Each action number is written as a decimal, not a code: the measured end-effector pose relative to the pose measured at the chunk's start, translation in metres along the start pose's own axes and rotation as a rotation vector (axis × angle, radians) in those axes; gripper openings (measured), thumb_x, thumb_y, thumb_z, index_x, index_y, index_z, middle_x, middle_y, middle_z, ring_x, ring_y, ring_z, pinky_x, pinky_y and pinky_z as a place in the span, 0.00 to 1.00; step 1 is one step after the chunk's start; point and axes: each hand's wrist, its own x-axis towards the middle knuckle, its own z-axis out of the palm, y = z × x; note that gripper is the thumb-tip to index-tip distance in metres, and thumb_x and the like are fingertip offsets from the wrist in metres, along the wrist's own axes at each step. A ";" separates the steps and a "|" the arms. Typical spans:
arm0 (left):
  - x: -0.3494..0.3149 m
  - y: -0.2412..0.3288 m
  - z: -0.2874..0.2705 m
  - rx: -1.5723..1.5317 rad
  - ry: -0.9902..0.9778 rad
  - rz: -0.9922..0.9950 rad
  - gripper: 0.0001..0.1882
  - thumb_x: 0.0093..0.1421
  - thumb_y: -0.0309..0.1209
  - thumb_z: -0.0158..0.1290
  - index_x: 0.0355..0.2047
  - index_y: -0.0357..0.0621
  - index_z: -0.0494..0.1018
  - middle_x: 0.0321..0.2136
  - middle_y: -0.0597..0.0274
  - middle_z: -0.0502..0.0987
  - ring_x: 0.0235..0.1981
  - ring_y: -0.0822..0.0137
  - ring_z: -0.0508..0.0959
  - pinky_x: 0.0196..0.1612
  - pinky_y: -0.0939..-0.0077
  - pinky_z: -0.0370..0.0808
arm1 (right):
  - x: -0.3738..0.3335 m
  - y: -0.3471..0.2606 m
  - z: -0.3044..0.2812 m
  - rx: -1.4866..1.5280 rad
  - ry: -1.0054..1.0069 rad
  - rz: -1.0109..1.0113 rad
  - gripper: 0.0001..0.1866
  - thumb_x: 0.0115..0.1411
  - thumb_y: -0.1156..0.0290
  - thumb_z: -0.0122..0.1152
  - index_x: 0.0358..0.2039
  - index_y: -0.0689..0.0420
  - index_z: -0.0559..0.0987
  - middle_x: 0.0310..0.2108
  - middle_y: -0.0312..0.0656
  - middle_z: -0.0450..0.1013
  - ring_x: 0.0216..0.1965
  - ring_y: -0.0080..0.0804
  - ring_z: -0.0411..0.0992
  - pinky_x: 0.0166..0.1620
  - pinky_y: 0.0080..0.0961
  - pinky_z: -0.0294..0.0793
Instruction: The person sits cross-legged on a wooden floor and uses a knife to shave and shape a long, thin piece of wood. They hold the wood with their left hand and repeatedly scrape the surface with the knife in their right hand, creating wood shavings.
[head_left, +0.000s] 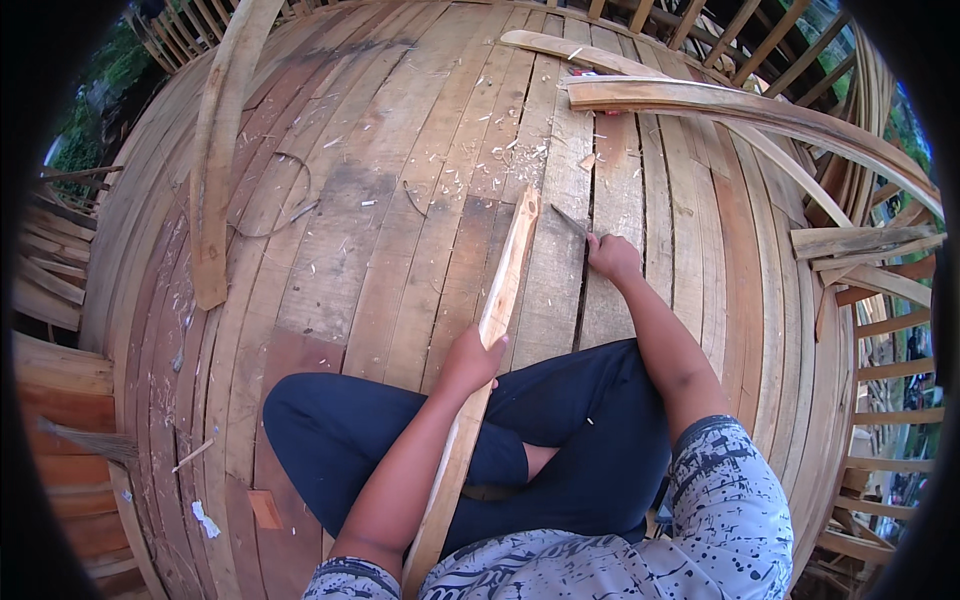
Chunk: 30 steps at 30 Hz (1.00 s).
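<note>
Wooden strip (497, 312) braced across your lap, left hand (468, 362) clamped round it for steadiness; right hand (612, 257) grips a thin blade (570, 221) against the plank floor (380, 230).

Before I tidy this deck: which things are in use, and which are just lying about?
In use:
wood strip, held by left hand
thin blade, in right hand

Lying about:
curved plank
bent planks
shavings
wire loop
</note>
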 end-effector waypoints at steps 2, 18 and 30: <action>-0.003 -0.001 -0.003 -0.015 0.000 -0.023 0.21 0.67 0.38 0.56 0.48 0.30 0.70 0.24 0.53 0.78 0.16 0.62 0.81 0.22 0.64 0.77 | -0.017 -0.015 -0.002 0.012 -0.038 -0.017 0.35 0.70 0.42 0.43 0.34 0.62 0.85 0.36 0.62 0.80 0.41 0.60 0.80 0.47 0.50 0.79; -0.002 -0.006 -0.009 -0.340 -0.122 -0.167 0.28 0.73 0.49 0.43 0.50 0.31 0.71 0.27 0.51 0.80 0.19 0.63 0.80 0.25 0.68 0.79 | -0.057 -0.048 -0.033 0.357 0.033 -0.181 0.26 0.66 0.46 0.57 0.32 0.61 0.78 0.27 0.55 0.77 0.35 0.56 0.79 0.41 0.47 0.75; 0.001 -0.015 -0.027 -0.840 -0.467 -0.319 0.37 0.72 0.61 0.37 0.51 0.33 0.69 0.30 0.54 0.74 0.28 0.60 0.76 0.31 0.61 0.79 | -0.064 -0.042 -0.034 0.567 -0.165 -0.501 0.21 0.71 0.56 0.56 0.30 0.64 0.74 0.19 0.45 0.65 0.23 0.32 0.62 0.31 0.37 0.65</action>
